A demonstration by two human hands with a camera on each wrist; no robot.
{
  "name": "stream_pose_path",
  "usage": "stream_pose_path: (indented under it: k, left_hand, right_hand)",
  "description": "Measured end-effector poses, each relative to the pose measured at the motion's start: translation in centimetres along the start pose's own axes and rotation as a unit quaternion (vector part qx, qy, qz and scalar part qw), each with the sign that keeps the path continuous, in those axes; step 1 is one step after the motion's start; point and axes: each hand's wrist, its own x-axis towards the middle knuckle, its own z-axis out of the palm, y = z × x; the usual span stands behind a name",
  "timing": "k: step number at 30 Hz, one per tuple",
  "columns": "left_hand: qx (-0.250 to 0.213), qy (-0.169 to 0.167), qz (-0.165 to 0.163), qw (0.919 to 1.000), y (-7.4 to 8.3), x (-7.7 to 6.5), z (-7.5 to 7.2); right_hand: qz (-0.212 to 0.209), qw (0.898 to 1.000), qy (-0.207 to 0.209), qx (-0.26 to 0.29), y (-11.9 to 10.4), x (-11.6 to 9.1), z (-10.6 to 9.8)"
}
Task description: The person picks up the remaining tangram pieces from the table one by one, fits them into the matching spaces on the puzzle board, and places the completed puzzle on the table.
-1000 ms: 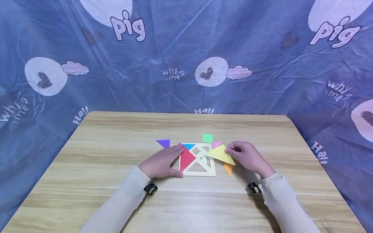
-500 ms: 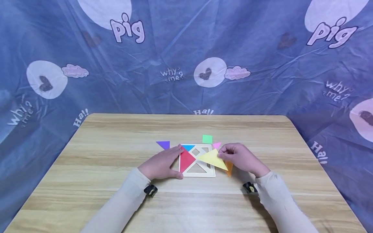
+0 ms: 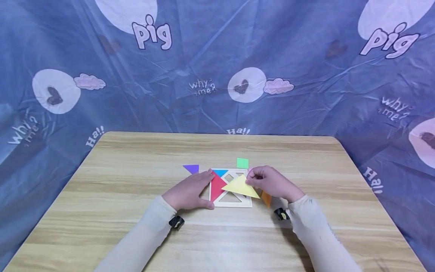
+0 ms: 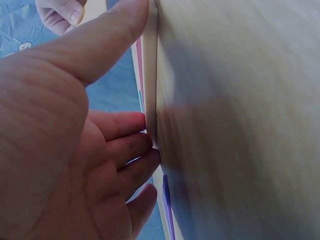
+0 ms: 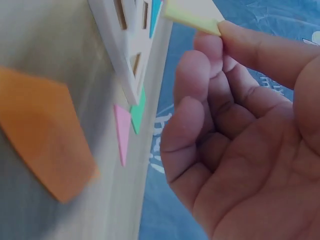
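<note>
Over the right half of the white frame [image 3: 234,204], I have the yellow triangle [image 3: 240,188] pinched between thumb and fingertips of the right hand [image 3: 272,183], by a short edge close to its apex. It looks slightly tilted; I can't tell whether any corner touches the frame. The left hand [image 3: 188,191] lies unclenched along the frame's left edge, thumb near, fingertips far, enough, I judge, to steady it.

To seat the piece well in the big triangular recess on the frame's near side, I'd square its long edge with the near rim, bring that edge down first, then lower the apex and press flat. With the pinch so high, I'd watch for twisting.

The red triangle [image 3: 216,187] fills the frame's left side and the blue piece [image 3: 219,172] its far edge, so I'd clear both. Just off the frame's right edge lies the orange piece [image 3: 266,199]; around its far right corner sit the pink piece [image 5: 122,134] and green square [image 3: 242,163]. Off the frame's near side a broad stretch of table [image 3: 217,241] gives me room to back out.
</note>
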Motion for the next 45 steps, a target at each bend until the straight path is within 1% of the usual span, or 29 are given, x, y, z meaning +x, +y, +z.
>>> stream_pose_path:
  k: [2, 7, 10, 14, 20, 26, 33, 40, 45]
  left_hand:
    - [0.002, 0.000, 0.003, 1.0000, 0.1, 0.0, 0.0]
    - [0.006, 0.001, 0.001, 1.0000, 0.2, 0.0, 0.0]
    - [0.007, 0.001, -0.003, 1.0000, 0.3, -0.1, -0.2]
    - [0.010, 0.002, -0.004, 0.9999, 0.4, -0.1, -0.2]
    - [0.008, 0.003, -0.011, 0.9999, 0.3, 0.0, -0.1]
    - [0.010, 0.001, -0.017, 0.9998, 0.2, 0.1, -0.1]
    - [-0.002, 0.007, -0.007, 1.0000, 0.3, 0.0, -0.3]
    - [0.002, 0.007, -0.003, 1.0000, 0.3, 0.0, -0.3]
    - [0.012, 0.011, -0.001, 0.9999, 0.3, 0.0, -0.2]
  right_hand:
    - [-0.006, 1.000, -0.010, -0.003, 0.1, 0.0, 0.2]
    - [-0.013, 1.000, -0.006, -0.022, 0.2, 0.2, 0.7]
    - [-0.018, 0.999, -0.014, -0.027, 0.1, 0.2, 1.0]
    - [-0.034, 0.999, -0.023, -0.035, 0.1, 0.3, 1.6]
    - [-0.049, 0.997, -0.018, -0.053, -0.1, 0.5, 2.5]
    - [-0.047, 0.996, -0.024, -0.070, -0.4, 0.6, 3.2]
    - [-0.036, 0.996, -0.024, -0.072, -0.7, 0.6, 3.8]
    - [-0.018, 0.997, -0.016, -0.078, -0.7, 0.8, 4.4]
    - [-0.029, 0.995, -0.015, -0.099, -0.6, 0.9, 4.5]
